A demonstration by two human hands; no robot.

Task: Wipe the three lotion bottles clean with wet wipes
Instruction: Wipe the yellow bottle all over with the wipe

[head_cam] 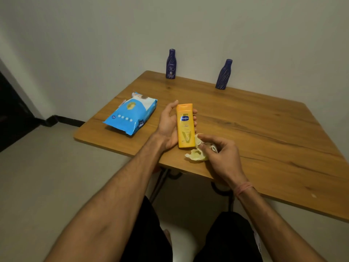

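Left hand (167,127) fingers curl around the yellow bottle (185,125); right hand (219,154) fingers pinch a crumpled wipe (196,155) beside it.

Wooden table (245,118) against a plain pale wall (94,35) (dim light), grey floor (47,176)

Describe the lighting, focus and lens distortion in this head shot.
Head view: dim, warm, even light; soft shadow under the wet wipes pack; faint sheen on the wooden table; wide-angle bending at the edges makes the right dark blue bottle lean; yellow lotion bottle label is soft.
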